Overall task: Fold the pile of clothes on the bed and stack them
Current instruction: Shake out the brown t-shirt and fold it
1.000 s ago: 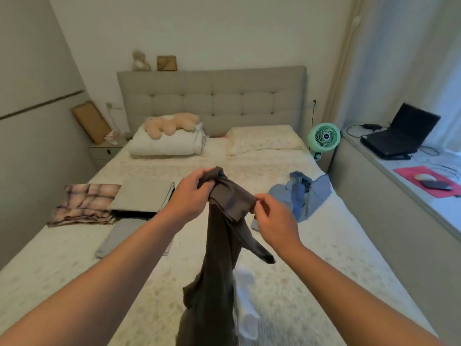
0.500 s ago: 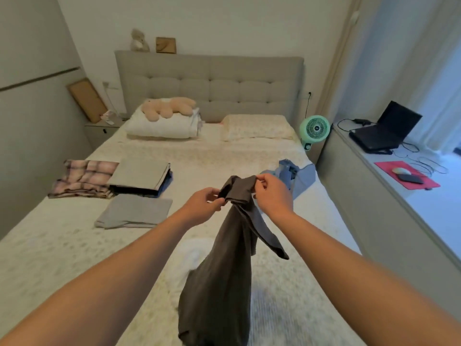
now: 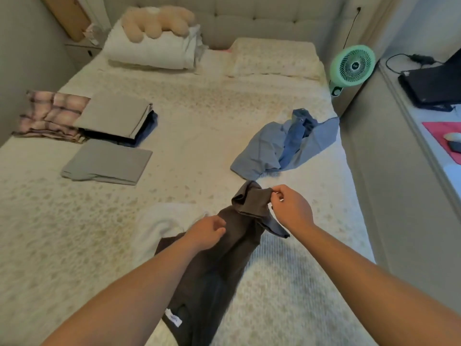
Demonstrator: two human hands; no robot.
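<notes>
A dark brown garment (image 3: 224,265) hangs bunched in front of me over the bed (image 3: 199,126). My right hand (image 3: 291,208) pinches its top edge. My left hand (image 3: 205,233) grips the fabric lower down on the left side. A white garment (image 3: 162,226) lies on the bed beneath and left of the brown one. A crumpled blue garment (image 3: 282,143) lies at the bed's right side. On the left lie a folded grey piece (image 3: 107,162), a stack with a grey piece on dark ones (image 3: 117,118), and a folded plaid piece (image 3: 50,113).
A folded white duvet (image 3: 154,51) with a plush bear (image 3: 157,21) and a pillow (image 3: 272,57) sit at the headboard. A green fan (image 3: 351,66) stands right of the bed. A ledge with a laptop (image 3: 434,83) runs along the right.
My view has tipped down toward the bed. Both hands lowered the brown garment; my left hand slid down the fabric, away from the top edge that my right hand still pinches.
</notes>
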